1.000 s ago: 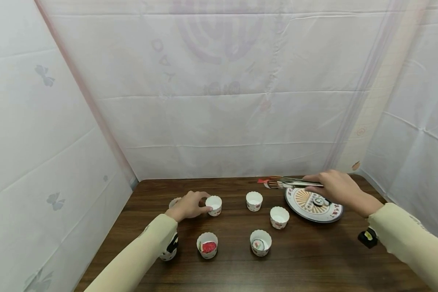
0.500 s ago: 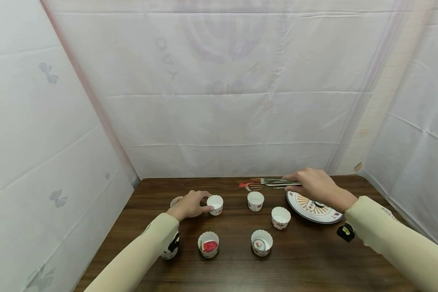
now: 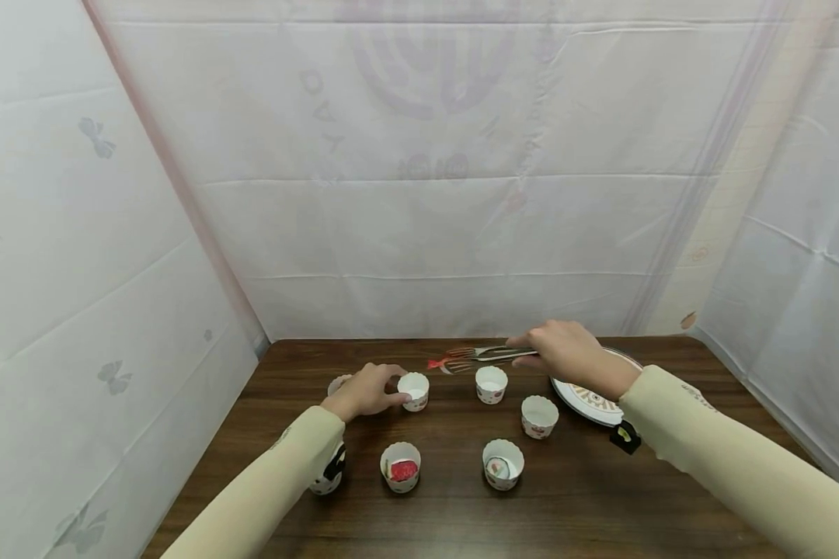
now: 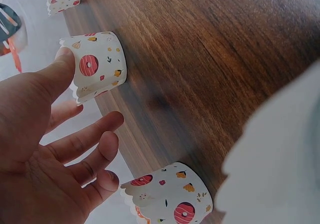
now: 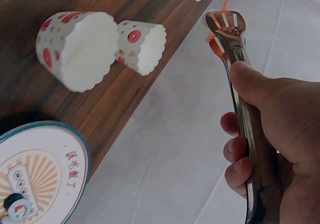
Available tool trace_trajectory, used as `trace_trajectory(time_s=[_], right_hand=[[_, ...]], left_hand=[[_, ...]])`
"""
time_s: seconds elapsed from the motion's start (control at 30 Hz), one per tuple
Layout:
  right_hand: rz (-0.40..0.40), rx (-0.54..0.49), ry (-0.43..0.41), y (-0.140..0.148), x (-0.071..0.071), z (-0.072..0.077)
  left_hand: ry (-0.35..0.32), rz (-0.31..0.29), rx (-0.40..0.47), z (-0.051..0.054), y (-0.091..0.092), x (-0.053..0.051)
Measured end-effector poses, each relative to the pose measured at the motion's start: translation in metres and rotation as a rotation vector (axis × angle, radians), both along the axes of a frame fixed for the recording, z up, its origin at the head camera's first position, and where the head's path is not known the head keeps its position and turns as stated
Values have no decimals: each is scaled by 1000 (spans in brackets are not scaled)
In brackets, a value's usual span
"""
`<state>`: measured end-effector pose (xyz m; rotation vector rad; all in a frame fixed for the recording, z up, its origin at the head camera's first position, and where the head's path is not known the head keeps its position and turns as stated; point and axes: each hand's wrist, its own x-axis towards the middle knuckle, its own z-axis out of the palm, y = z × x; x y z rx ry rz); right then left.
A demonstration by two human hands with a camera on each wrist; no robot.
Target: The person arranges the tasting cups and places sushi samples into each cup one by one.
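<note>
My left hand [image 3: 370, 390] pinches the rim of a white paper baking cup [image 3: 414, 396] with a donut print; in the left wrist view its thumb lies on the cup wall and the other fingers are loosely bent. Metal tongs [image 3: 496, 355] with slotted heads are gripped in my right hand [image 3: 562, 353], pointing left above the table. Between the tong heads sits a small red-orange food piece [image 3: 436, 363], partly hidden by the slots. Its tip stands close to the pinched cup, behind and above it.
Several more paper cups stand around: one behind the right [image 3: 492, 386], one with a red piece [image 3: 402, 470], one with a sushi roll [image 3: 498, 468]. A patterned plate [image 3: 579, 400] lies at right, bearing a sushi roll [image 5: 17, 207]. White cloth [image 3: 419, 233] hangs behind the table.
My right hand has moved left with the tongs and the red-orange piece, from over the plate toward the pinched cup. My left hand stays on the cup.
</note>
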<state>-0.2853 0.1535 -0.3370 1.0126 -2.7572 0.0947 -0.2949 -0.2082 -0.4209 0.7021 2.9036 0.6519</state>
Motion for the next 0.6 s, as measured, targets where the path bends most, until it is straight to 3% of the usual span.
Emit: trace_trajectory(time_s=[0.6], right_hand=[[82,82,31,-43,-6,2]], left_hand=[[-9,-13,5,2,5,3]])
